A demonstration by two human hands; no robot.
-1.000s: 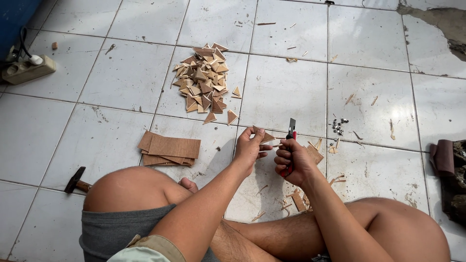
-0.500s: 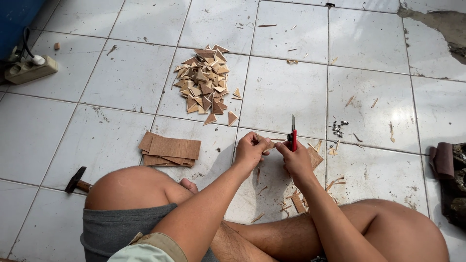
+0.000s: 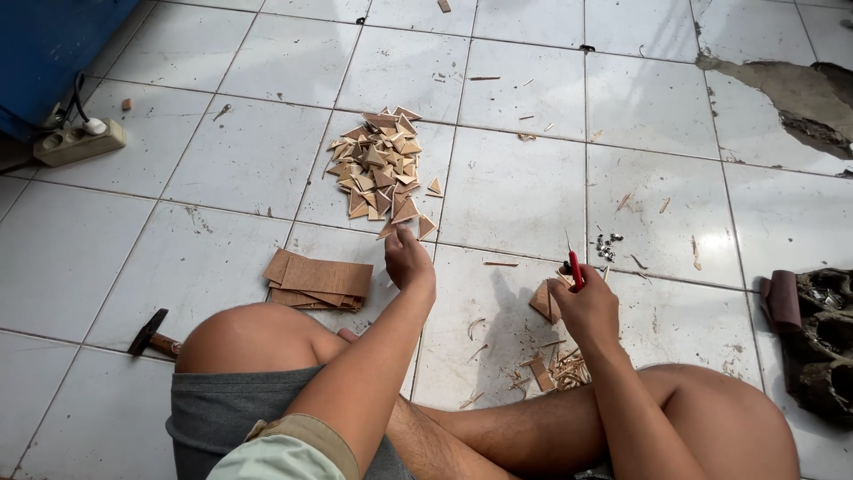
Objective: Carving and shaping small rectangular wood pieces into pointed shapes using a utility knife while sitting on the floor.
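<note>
Red-handled cutter (image 3: 575, 267) clamped in right hand (image 3: 586, 307); left hand (image 3: 409, 262) fingers together at triangle pile (image 3: 380, 166).

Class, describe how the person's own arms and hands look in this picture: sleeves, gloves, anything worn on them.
Both hands, the left hand and the right hand, are bare, with no gloves, and no rings or watch show. Both forearms are uncovered. A short pale green sleeve with a tan cuff shows on the left upper arm.

A red-handled cutter (image 3: 575, 268) is gripped upright in the right hand (image 3: 588, 307), beside a wooden piece (image 3: 545, 302). The left hand (image 3: 408, 260) is stretched out to the near edge of a pile of wooden triangles (image 3: 380, 175). Stacked boards (image 3: 318, 281) and a hammer (image 3: 153, 332) are seen on the tiled floor (image 3: 515, 178).
</note>
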